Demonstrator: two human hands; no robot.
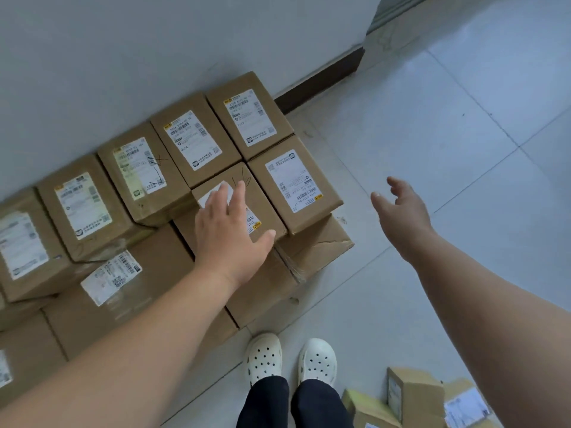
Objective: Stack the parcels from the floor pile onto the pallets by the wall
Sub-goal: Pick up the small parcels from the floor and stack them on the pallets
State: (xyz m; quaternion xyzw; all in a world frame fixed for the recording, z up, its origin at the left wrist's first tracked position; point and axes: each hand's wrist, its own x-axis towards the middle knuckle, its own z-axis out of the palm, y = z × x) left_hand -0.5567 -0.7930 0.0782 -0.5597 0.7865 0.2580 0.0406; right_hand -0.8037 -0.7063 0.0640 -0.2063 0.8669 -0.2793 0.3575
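Loader: Parcels in the head view stand in tight rows against the wall (154, 57), labels up and edges butted. I'd say they are packed that way so each box props its neighbour.

Checker: And the hands?

Loader: The left hand (228, 223) lies flat on the top parcel (262, 199), fingers straight, thumb spread toward its near edge. It presses and grips nothing. I judge that this seats the box square against the neighbouring parcel (293, 183), which it touches.

Checker: The right hand?

Loader: The right hand (401, 208) hangs over the tiled floor (432, 134), fingers loosely spread, holding nothing, well apart from the stack. It is probably free for balance or the next pickup.

Checker: Pallets?

Loader: I cannot see them; the lower layer hides whatever is beneath. 1 lower box (315, 245) has a creased top at the outer corner, so any load above it should sit flat rather than overhang.

Checker: What's left to move?

Loader: At least 2 parcels of the floor pile (414, 393) lie at the lower right, near the white shoes (264, 356). More stacking remains, and the next move calls for a turn away from the wall.
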